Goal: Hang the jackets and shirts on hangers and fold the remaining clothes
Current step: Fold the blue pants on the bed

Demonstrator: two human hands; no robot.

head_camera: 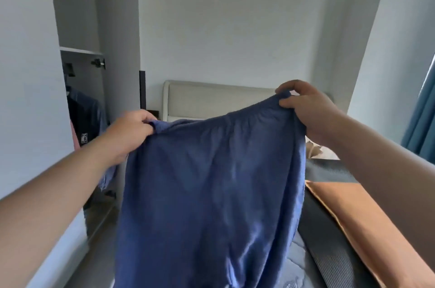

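A blue garment [211,193] with a gathered elastic waistband hangs spread out in front of me, above the bed. My left hand [131,132] grips the left end of its waistband. My right hand [306,109] pinches the right end, held a little higher. The cloth drops straight down and hides most of the bed below it; its lower end runs out of view at the bottom.
An open wardrobe [82,52] stands on the left with a dark shirt [87,123] hanging inside. A beige headboard [211,99] is behind the garment. To the right lie an orange cloth [348,217] and a dark grey cloth [329,170]. A blue curtain [421,123] hangs at far right.
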